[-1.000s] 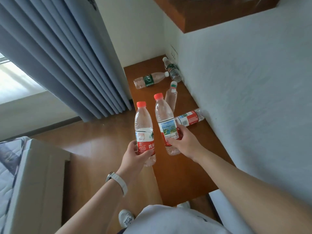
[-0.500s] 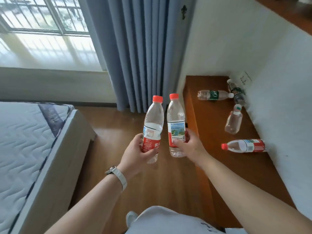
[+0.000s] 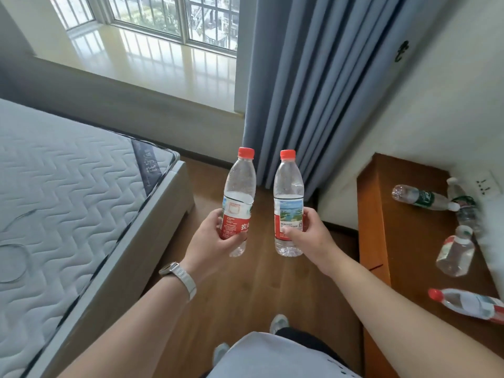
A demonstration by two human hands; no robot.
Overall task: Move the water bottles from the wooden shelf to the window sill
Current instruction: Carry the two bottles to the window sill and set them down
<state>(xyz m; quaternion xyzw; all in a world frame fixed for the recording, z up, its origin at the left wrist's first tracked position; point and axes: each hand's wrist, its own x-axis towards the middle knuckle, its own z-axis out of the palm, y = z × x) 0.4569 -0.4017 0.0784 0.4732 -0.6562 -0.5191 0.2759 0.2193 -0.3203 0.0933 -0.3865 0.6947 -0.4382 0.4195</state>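
While I stand over the wooden floor (image 3: 245,290), my left hand (image 3: 210,241) curls round the red-label bottle (image 3: 240,192), held upright. My right hand (image 3: 311,238) grips the landscape-label bottle (image 3: 288,186) just beside it, the two apart. Both caps are red. At my right, four more bottles (image 3: 455,252) are on the wooden shelf (image 3: 403,241). Ahead, beyond the bed (image 3: 68,186), the window sill (image 3: 152,61) runs beside the blue curtain (image 3: 313,91).

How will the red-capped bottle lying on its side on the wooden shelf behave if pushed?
The red-capped bottle lies on its round side on the smooth wooden shelf, so a push would probably roll it. Its wall looks like thin clear plastic, so a firm grip may dent it. How full it is I cannot tell, so its weight is unclear.
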